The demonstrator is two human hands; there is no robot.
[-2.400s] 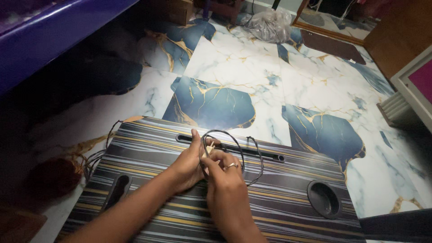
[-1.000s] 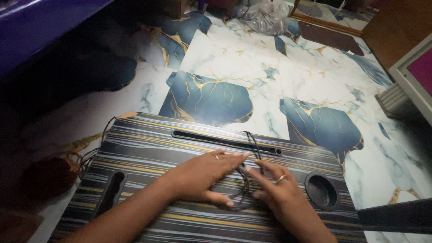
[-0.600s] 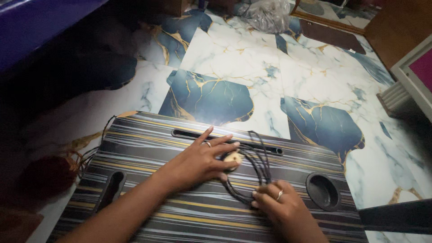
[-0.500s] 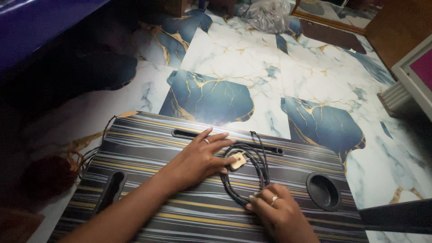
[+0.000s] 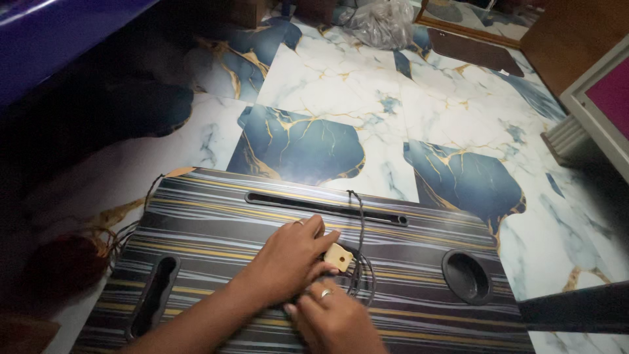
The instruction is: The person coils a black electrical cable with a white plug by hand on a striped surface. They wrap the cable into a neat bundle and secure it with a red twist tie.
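- A dark red bundle (image 5: 62, 262) is lying on the floor at the far left, with thin strands trailing toward the striped lap-desk surface (image 5: 216, 216).
- The left hand (image 5: 288, 259) is resting on that surface, its fingers (image 5: 321, 237) pressing together against a small tan square tag (image 5: 339, 257).
- The right hand (image 5: 334, 321) is sitting just below; its fingers seem to be closing on the black cord (image 5: 359, 249), though they are partly hidden.
- The cord is looping beside the tag and running up across the long slot (image 5: 288, 204).
- A round cup recess (image 5: 466, 275) is sitting at the right.
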